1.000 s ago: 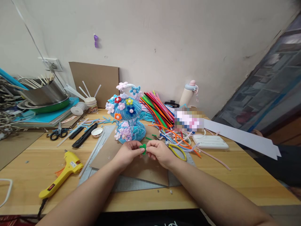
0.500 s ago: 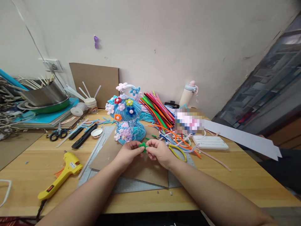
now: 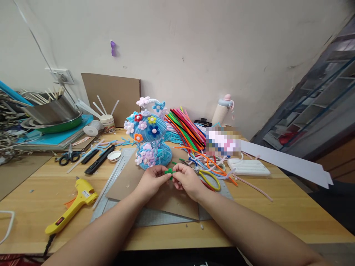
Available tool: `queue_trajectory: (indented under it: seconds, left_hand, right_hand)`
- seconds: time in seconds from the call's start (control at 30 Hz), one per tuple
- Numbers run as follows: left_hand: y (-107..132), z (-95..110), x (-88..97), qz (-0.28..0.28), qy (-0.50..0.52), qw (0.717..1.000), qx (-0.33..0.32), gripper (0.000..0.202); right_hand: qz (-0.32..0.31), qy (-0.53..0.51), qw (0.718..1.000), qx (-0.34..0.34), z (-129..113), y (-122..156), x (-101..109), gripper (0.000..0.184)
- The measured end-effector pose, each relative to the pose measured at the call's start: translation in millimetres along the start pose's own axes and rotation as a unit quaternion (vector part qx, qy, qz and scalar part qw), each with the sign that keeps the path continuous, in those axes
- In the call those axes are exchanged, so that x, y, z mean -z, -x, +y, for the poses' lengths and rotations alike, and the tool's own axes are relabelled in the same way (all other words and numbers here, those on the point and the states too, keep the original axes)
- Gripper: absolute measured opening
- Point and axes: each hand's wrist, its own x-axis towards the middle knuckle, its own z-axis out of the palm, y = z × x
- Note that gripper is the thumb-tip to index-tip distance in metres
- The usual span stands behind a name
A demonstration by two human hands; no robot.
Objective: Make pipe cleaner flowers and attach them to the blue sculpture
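The left hand (image 3: 152,181) and right hand (image 3: 188,181) pinch a lobed green piece (image 3: 168,171) between them, inside the flat cardboard's (image 3: 173,203) near edge; long axis unclear.

A plain, pale grey wall (image 3: 194,55) fills most of my view beyond the surface (image 3: 263,218), which is light wood with a visible grain and stands close against it. The wall has a few small scuffs and chips, and a little purple ornament (image 3: 113,48) hangs on it to my left. Lower on that side I see a white socket (image 3: 61,77), with a pale cord (image 3: 33,35) running down towards it from above. To my right, past the wall's edge, are shelves (image 3: 313,96) (too blurred for me to name their contents) and a brown panel (image 3: 338,159). The light is soft and even.
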Motion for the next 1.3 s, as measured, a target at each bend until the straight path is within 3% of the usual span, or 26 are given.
queue_trajectory:
  seconds: [0.17, 0.4, 0.5, 0.6, 0.67, 0.73, 0.9, 1.3]
  left_hand:
    - [0, 0, -1.1, 0.015, -0.002, 1.0, -0.002, 0.02]
    - [1, -1, -0.7, 0.001, -0.026, 1.0, 0.015, 0.021]
    - [0, -3, -1.2, 0.004, -0.006, 1.0, 0.019, 0.021]
    - [-1, -4, -2.1, 0.01, 0.077, 0.996, 0.044, 0.021]
    - [-1, -4, -1.6, 0.014, 0.16, 0.984, 0.081, 0.021]
    - [-2, -4, -0.2, 0.014, 0.221, 0.968, 0.117, 0.021]
    - [-1, -2, 3.2, 0.003, 0.256, 0.955, 0.148, 0.018]
    - [1, -3, -0.3, -0.017, 0.267, 0.954, 0.136, 0.016]
  right_hand:
    - [-0.006, -0.012, 1.0, 0.012, 1, 0, 1, 0.007]
    - [0.036, -0.051, 0.996, 0.057, 11, -3, -2, 0.01]
    - [0.045, -0.066, 0.996, 0.039, 11, -3, -4, 0.012]
    - [0.033, -0.072, 0.997, 0.003, 6, -2, -3, 0.013]
    - [0.005, -0.032, 0.999, 0.005, 1, -3, 0, 0.01]
    - [-0.027, 0.042, 0.998, 0.049, -4, -3, 5, 0.01]
    - [-0.068, 0.192, 0.969, 0.142, -11, 0, 11, 0.009]
    - [-0.004, 0.348, 0.909, 0.23, -6, 3, 11, 0.003]
